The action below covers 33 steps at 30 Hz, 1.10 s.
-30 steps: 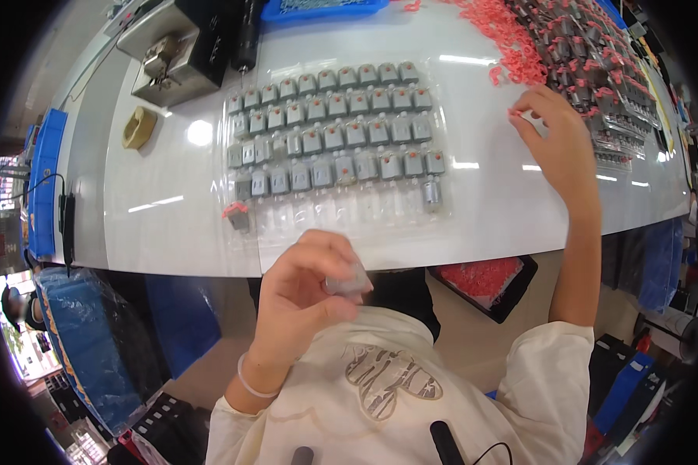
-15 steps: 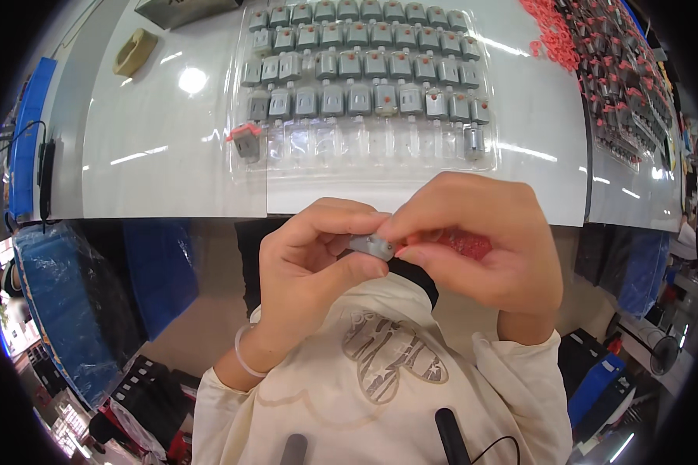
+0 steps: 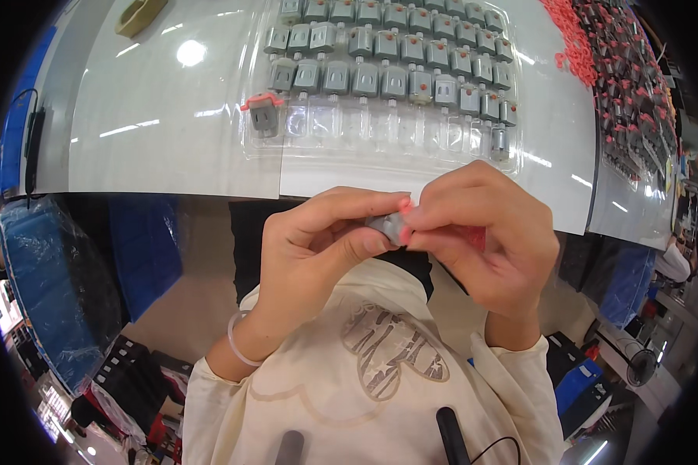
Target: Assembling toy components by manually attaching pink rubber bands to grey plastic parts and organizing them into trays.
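Observation:
My left hand (image 3: 298,248) is closed on a small grey motor (image 3: 385,225), pinched between thumb and fingertips above my lap. My right hand (image 3: 500,232) pinches a pink plastic piece (image 3: 406,206) against the motor's right end; the fingertips hide part of it. More red pieces (image 3: 473,235) show inside the curled fingers of that hand. Beyond my hands lies a clear plastic tray (image 3: 318,143) with rows of similar grey motors (image 3: 364,77). At its near left corner sits a motor (image 3: 264,119) with a pink piece on its top.
A heap of loose pink pieces (image 3: 574,46) lies at the far right of the white table (image 3: 171,159). Next to it are trays crowded with motors bearing pink parts (image 3: 632,101). A tan ring-shaped object (image 3: 139,17) is at the far left. Blue bins (image 3: 143,256) stand below the table edge.
A pink piece now shows against the motor's end, where bare grey showed before. My hands have risen slightly. The view has shifted, with the tray now higher and further right in it.

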Available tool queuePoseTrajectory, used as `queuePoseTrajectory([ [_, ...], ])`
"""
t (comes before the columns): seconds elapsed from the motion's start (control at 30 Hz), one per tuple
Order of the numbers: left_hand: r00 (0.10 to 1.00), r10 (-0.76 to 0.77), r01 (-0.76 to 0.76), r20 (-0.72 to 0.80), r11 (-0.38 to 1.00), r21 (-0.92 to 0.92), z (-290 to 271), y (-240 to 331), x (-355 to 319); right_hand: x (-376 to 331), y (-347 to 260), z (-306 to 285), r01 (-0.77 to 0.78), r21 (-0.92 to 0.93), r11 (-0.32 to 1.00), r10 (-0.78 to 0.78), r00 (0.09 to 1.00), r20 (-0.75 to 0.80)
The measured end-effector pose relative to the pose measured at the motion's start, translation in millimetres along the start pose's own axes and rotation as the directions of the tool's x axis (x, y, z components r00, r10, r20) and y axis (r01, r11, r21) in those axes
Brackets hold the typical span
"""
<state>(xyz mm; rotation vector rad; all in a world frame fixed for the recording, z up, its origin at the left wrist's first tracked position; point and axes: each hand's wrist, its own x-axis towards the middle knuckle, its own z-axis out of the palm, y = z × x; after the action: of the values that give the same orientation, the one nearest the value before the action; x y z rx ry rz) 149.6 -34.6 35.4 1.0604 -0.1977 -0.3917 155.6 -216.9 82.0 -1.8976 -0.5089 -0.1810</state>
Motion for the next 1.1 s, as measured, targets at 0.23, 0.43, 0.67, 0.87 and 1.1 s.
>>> queuePoseTrajectory([
  [0.23,0.994,0.094,-0.101,-0.048,0.981,-0.168,1,-8,1,-10,13,5,0.115,-0.092,0.989,-0.119,0.992,-0.037],
  [0.43,0.997,0.074,-0.072,0.011,0.99,-0.118,2,-5,3,-14,19,11,0.064,0.056,0.996,-0.052,0.979,-0.197],
  [0.67,0.998,0.04,-0.049,-0.044,0.974,-0.22,1,-9,0,-22,17,13,0.106,-0.028,0.994,-0.108,0.988,-0.11],
  [0.87,0.998,0.063,-0.064,-0.028,0.997,-0.05,-1,-9,-3,-18,19,8,-0.026,0.108,0.994,0.031,0.998,-0.049],
  [1.1,0.989,0.142,-0.137,-0.049,0.985,0.101,1,-5,-4,-16,13,10,0.003,0.038,0.999,0.0,0.998,-0.06],
])
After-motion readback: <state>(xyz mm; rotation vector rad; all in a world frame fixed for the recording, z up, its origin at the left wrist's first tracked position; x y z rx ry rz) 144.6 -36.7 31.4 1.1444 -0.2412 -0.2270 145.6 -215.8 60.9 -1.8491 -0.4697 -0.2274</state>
